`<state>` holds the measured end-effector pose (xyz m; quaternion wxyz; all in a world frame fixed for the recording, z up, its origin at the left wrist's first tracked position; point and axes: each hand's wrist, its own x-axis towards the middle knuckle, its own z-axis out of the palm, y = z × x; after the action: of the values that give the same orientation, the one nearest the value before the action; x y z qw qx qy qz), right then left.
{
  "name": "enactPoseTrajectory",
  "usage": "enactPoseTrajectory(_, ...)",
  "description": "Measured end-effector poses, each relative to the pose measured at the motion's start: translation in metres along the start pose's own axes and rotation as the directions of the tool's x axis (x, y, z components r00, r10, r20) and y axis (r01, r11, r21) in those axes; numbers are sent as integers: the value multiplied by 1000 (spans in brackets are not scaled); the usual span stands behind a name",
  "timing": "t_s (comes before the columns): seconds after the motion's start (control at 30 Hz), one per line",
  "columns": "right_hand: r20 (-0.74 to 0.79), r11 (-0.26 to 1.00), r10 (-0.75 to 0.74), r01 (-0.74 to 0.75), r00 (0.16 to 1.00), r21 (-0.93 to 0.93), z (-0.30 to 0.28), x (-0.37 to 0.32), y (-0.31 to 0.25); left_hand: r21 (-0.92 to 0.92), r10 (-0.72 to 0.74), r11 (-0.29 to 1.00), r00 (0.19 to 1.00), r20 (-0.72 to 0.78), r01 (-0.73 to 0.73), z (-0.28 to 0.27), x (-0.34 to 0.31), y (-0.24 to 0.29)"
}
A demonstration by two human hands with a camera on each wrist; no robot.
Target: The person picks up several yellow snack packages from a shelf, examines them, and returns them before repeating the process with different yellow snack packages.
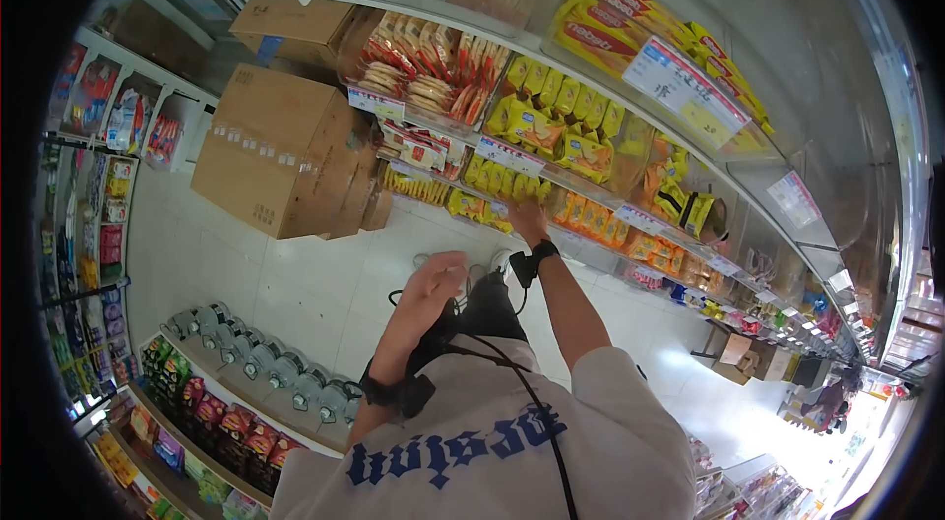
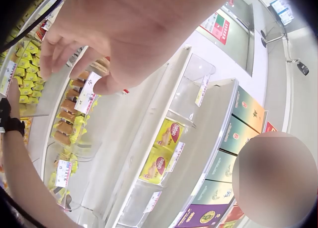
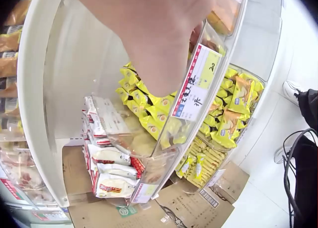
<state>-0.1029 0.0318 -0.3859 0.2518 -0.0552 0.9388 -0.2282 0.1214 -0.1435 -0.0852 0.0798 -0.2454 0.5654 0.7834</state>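
Note:
In the head view my right hand [image 1: 529, 217] reaches into a clear shelf bin of small yellow snack packets [image 1: 489, 176]. The right wrist view shows this hand [image 3: 161, 49] over the yellow packets [image 3: 151, 120], behind a price tag [image 3: 197, 81] on the bin's front. Its fingertips are hidden among the packets, so I cannot tell whether they grip one. My left hand [image 1: 429, 289] is raised in front of my body, away from the shelf and holding nothing. In the left wrist view the left hand's fingers [image 2: 55, 52] hang loosely bent.
White packets with red print [image 3: 117, 176] fill the neighbouring bin. Large cardboard boxes [image 1: 261, 151] stand at the shelf's left end. Higher shelves hold yellow wafer packs [image 1: 615, 23] and overhang the lower bins. Behind me on the left is a low shelf with metal-lidded jars [image 1: 266, 363].

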Motion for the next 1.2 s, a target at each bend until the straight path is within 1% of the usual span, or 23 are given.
enactPoseTrajectory(0.07,7,995,-91,91,996,-44,4,12,10,24,-1,1000,1000,-10,1,1,-2,3)
enactPoseTrajectory(0.17,161,994,-110,110,981,9,-23,19,7,55,-2,998,1000,-19,3,3,-1,3)
enactPoseTrajectory(0.27,-18,992,-120,120,993,28,-31,15,1,44,-21,999,998,-64,24,5,-3,3)
enactPoseTrajectory(0.3,-26,983,-180,181,983,22,-22,21,6,13,26,1000,997,-66,-25,5,-3,-3)
enactPoseTrajectory(0.37,-36,954,-300,300,953,10,-3,44,24,73,-7,997,998,-59,11,4,-5,-4)
enactPoseTrajectory(0.4,-7,961,-276,276,961,29,-4,47,29,97,-26,995,998,-56,31,3,-6,-6)
enactPoseTrajectory(0.47,29,968,-238,235,971,87,-1,63,43,105,3,994,997,-83,6,3,-7,-14)
enactPoseTrajectory(0.57,-119,955,-295,294,948,-27,-15,46,26,63,25,998,995,-96,-19,5,-15,-6)
enactPoseTrajectory(0.6,29,955,-293,294,956,-34,-12,44,22,53,25,998,994,-108,-20,5,-18,-4)
enactPoseTrajectory(0.63,172,955,-282,293,944,-42,-8,43,16,43,28,999,993,-118,-23,4,-20,-3)
enactPoseTrajectory(0.67,312,955,-262,293,913,-54,-5,42,10,31,32,999,991,-128,-28,3,-22,-3)
enactPoseTrajectory(0.7,259,860,-507,505,822,78,14,45,24,13,45,999,991,-128,-44,0,-24,-4)
enactPoseTrajectory(0.73,322,905,-417,422,850,61,4,34,8,-7,57,998,990,-130,-58,-4,-26,-8)
enactPoseTrajectory(0.8,435,968,-226,249,872,4,-18,22,-22,-47,74,996,987,-140,-81,-9,-31,-10)
enactPoseTrajectory(0.9,193,973,-206,222,959,-65,-8,37,-22,-106,98,987,980,-173,-117,-18,-40,-9)
enactPoseTrajectory(0.93,112,964,-248,257,962,-72,-1,41,-20,-130,109,982,977,-185,-134,-20,-43,-11)
enactPoseTrajectory(1.0,-44,937,-342,338,939,-92,15,50,-25,-169,119,973,970,-212,-156,-25,-48,-13)
enactPoseTrajectory(1.1,-30,917,-395,392,918,-69,29,57,-34,-202,114,965,961,-250,-167,-31,-54,-17)
enactPoseTrajectory(1.13,96,936,-351,352,932,0,24,51,-47,-200,124,963,956,-266,-181,-33,-54,-20)
enactPoseTrajectory(1.17,222,953,-303,297,927,61,16,45,-58,-199,132,961,951,-279,-192,-34,-56,-23)
enactPoseTrajectory(1.2,346,966,-257,231,903,114,14,44,-63,-207,119,962,953,-279,-180,-36,-58,-23)
